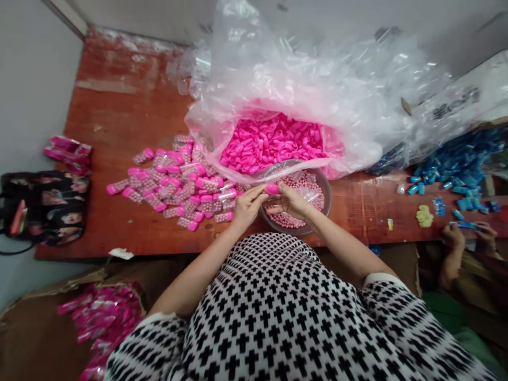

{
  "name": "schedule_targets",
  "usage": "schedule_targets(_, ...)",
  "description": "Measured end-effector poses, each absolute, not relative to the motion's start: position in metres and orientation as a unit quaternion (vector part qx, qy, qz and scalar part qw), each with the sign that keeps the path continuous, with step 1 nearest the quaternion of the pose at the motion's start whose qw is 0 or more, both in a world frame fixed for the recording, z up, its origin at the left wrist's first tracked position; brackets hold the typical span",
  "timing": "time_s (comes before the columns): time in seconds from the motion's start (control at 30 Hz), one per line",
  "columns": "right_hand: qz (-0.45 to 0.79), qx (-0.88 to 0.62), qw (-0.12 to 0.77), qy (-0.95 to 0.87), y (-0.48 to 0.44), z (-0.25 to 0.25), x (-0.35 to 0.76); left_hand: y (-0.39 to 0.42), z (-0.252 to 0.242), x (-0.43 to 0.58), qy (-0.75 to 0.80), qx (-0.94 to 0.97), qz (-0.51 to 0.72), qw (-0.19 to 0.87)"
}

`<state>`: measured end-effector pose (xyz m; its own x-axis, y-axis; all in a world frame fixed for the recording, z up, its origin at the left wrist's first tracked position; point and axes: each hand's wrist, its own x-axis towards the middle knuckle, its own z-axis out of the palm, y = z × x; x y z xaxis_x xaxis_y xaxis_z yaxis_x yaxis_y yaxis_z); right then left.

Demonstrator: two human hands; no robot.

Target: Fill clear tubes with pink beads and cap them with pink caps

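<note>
- Left hand (250, 203): positioned at the near-left rim of the basin; thumb and fingers grasp the left end of a pink cap (272, 189).
- Right hand (293, 201): positioned over the basin; thumb and forefinger grip the right end of the same cap. From where I stand, I cannot tell whether a container is attached.
- Pink cap: located between both hands, above the left part of the basin.
- Basin (328, 197): grey, round, set at the table's near edge; contains pink beads (291, 219).
- Clear plastic bag (349, 137): open toward the person, directly behind the basin; contains loose pink caps (273, 144).
- Filled bottles (174, 190): clear, pink-capped, bead-filled; heaped left of the basin on the red-brown table (123, 119).
- Right end of table: blue pieces (456, 169) in a pile; a co-worker's hands (454, 235) hold a blue item (468, 225) nearby.
- Floral bag (65, 206): at the table's left edge.
</note>
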<state>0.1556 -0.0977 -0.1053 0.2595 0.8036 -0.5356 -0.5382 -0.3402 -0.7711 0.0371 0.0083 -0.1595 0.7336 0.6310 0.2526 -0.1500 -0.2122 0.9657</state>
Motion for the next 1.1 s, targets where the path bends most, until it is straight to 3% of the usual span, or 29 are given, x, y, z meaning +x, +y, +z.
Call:
schedule_targets(0.17, 0.486, -0.624, 0.583, -0.184, -0.11, -0.085, 0.199, 0.064, -0.147, -0.009, 0.271, 0.712, 0.428, 0.486)
schedule_targets(0.27, 0.369, -0.724, 0.546, -0.201, -0.132, -0.087, 0.236, 0.09, -0.164, -0.025, 0.3, 0.754, 0.424, 0.402)
schedule_targets(0.33, 0.309, -0.797, 0.459, -0.241, -0.148, -0.098, 0.251, 0.089, -0.179, -0.025, 0.312, 0.76, 0.419, 0.387)
schedule_targets(0.57, 0.25, -0.859, -0.018, -0.445, -0.166, -0.154, 0.206, 0.013, -0.193, 0.018, 0.225, 0.785, 0.297, 0.495)
schedule_targets(0.67, 0.219, -0.866, -0.113, -0.436, -0.164, -0.171, 0.185, -0.01, -0.192, 0.036, 0.178, 0.806, 0.23, 0.515)
schedule_targets(0.77, 0.253, -0.874, -0.04, -0.413, -0.168, -0.182, 0.19, -0.022, -0.194, 0.048, 0.161, 0.815, 0.165, 0.531)
schedule_targets(0.93, 0.318, -0.819, 0.303, -0.368, -0.18, -0.177, 0.208, -0.037, -0.198, 0.066, 0.157, 0.775, 0.104, 0.604)
schedule_targets(1.1, 0.394, -0.716, 0.502, -0.283, -0.176, -0.165, 0.194, -0.05, -0.199, 0.081, 0.184, 0.656, 0.112, 0.724)
